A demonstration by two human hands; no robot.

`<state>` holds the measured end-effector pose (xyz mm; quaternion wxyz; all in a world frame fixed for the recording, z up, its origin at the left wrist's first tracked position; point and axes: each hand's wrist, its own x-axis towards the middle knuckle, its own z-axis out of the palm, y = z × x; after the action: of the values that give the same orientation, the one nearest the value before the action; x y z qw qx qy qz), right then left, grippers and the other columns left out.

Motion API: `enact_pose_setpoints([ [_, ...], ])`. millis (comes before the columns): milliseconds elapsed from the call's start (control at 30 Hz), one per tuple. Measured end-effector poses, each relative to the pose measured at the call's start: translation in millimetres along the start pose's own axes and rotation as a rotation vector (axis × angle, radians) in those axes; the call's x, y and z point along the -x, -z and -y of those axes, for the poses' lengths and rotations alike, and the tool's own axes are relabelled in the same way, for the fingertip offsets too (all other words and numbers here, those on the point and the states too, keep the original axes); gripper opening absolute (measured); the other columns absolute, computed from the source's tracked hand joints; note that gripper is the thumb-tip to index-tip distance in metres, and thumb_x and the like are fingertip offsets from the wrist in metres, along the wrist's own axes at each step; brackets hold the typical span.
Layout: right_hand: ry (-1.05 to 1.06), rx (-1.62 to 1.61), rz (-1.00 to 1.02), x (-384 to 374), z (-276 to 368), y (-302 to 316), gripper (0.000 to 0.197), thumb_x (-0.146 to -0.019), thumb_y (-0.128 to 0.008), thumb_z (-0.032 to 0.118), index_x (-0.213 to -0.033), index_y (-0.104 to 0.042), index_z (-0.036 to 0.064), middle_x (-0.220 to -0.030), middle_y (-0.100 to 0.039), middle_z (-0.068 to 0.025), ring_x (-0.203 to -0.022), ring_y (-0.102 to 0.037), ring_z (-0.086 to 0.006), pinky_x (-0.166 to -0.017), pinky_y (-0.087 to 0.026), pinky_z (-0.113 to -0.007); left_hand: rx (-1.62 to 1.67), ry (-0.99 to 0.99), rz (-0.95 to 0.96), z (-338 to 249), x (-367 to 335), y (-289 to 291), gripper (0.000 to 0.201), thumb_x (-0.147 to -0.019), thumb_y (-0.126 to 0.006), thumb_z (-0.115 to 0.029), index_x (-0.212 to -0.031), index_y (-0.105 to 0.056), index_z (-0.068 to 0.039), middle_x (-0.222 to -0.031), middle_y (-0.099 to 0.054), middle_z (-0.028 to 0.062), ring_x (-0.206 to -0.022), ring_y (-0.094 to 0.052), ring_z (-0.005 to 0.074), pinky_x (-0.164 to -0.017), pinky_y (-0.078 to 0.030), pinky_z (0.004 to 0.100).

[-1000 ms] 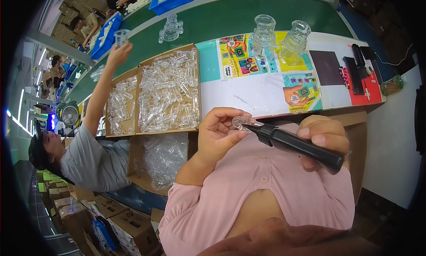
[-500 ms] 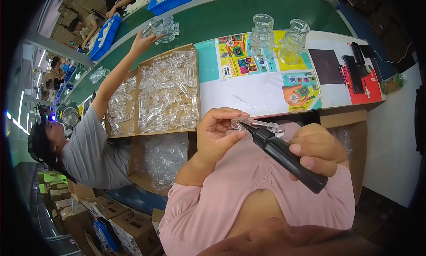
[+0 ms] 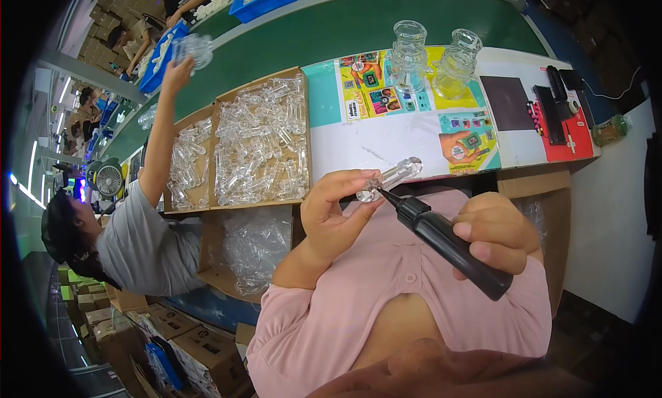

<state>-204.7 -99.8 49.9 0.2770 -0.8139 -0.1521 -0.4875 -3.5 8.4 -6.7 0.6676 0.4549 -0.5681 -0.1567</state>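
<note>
Pinched between the thumb and fingers of my left hand [image 3: 339,208] is a clear plastic tube piece [image 3: 395,174], its round end at my fingertips and its tube pointing up to the right. My right hand [image 3: 498,234] is wrapped round a black squeeze bottle [image 3: 458,252] with a narrow pointed nozzle. The nozzle tip touches or nearly touches the round end of the clear piece; exactly where, I cannot tell. Both hands are above my lap, just before the table's near edge.
A cardboard tray [image 3: 308,132] of several clear pieces lies at left, above a box with plastic bags [image 3: 256,246]. Two clear glass-like vessels [image 3: 409,58] stand on the printed sheet. Dark tools [image 3: 549,115] lie at right. A co-worker [image 3: 148,239] at left lifts a clear vessel [image 3: 195,52].
My left hand has turned the clear piece, so its tube points up to the right. The bottle has shifted slightly. The co-worker's hand has moved left with a clear vessel.
</note>
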Motion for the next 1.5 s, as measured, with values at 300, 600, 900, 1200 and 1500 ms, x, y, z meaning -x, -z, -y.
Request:
enact_pose_setpoints([
  [300, -0.4, 0.104, 0.106, 2.1, -12.1, 12.9, 0.037, -0.086, -0.054, 0.032, -0.103, -0.045, 0.0002, -0.098, -0.053, -0.0156, -0.078, -0.055, -0.0228, -0.066, -0.047, -0.033, -0.143, -0.074, -0.05, 4.9, -4.6, -1.4, 0.038, -0.063, -0.069, 0.01, -0.097, -0.056, 0.001, -0.096, -0.06, 0.0165, -0.088, -0.06, 0.0234, -0.075, -0.049, 0.0303],
  [600, -0.941, -1.128, -1.264, 55.9, -102.1, 1.4, 0.023, -0.087, -0.052, 0.019, -0.088, -0.055, -0.0029, -0.079, -0.058, -0.011, -0.045, -0.038, -0.0093, -0.034, -0.028, -0.016, -0.412, 0.374, -0.105, 120.4, -63.5, -10.7, 0.04, -0.073, -0.062, -0.005, -0.112, -0.054, 0.0, -0.097, -0.054, 0.0136, -0.094, -0.054, 0.0262, -0.081, -0.043, 0.0323],
  [900, -0.964, -1.127, -1.247, 70.1, -96.6, 4.9, 0.021, -0.088, -0.05, 0.019, -0.087, -0.054, -0.0017, -0.073, -0.056, -0.0085, -0.043, -0.034, -0.0077, -0.034, -0.028, -0.015, -0.933, 0.071, -0.128, 141.8, -52.1, -15.6, 0.045, -0.07, -0.066, -0.008, -0.111, -0.05, 0.003, -0.105, -0.05, 0.0188, -0.1, -0.045, 0.0368, -0.086, -0.038, 0.0414],
  [1200, -1.015, -1.205, -1.211, 68.8, -93.9, -4.0, 0.02, -0.089, -0.049, 0.019, -0.087, -0.054, 0.0005, -0.072, -0.057, -0.0107, -0.041, -0.036, -0.0069, -0.032, -0.028, -0.015, -1.406, 0.788, 0.165, 104.4, -54.2, 118.7, 0.035, -0.074, -0.063, -0.031, -0.085, -0.058, 0.002, -0.078, -0.06, 0.0167, -0.084, -0.058, 0.0319, -0.071, -0.047, 0.0409],
  [1500, -1.032, -1.162, -1.222, 62.8, -87.3, -6.9, 0.021, -0.089, -0.049, 0.022, -0.089, -0.054, 0.0014, -0.073, -0.059, -0.0127, -0.039, -0.038, -0.0071, -0.032, -0.029, -0.015, -1.135, 0.563, -0.146, 108.0, -50.3, 123.2, 0.034, -0.077, -0.063, -0.019, -0.102, -0.052, -0.001, -0.09, -0.058, 0.0168, -0.082, -0.058, 0.0304, -0.066, -0.049, 0.0383],
])
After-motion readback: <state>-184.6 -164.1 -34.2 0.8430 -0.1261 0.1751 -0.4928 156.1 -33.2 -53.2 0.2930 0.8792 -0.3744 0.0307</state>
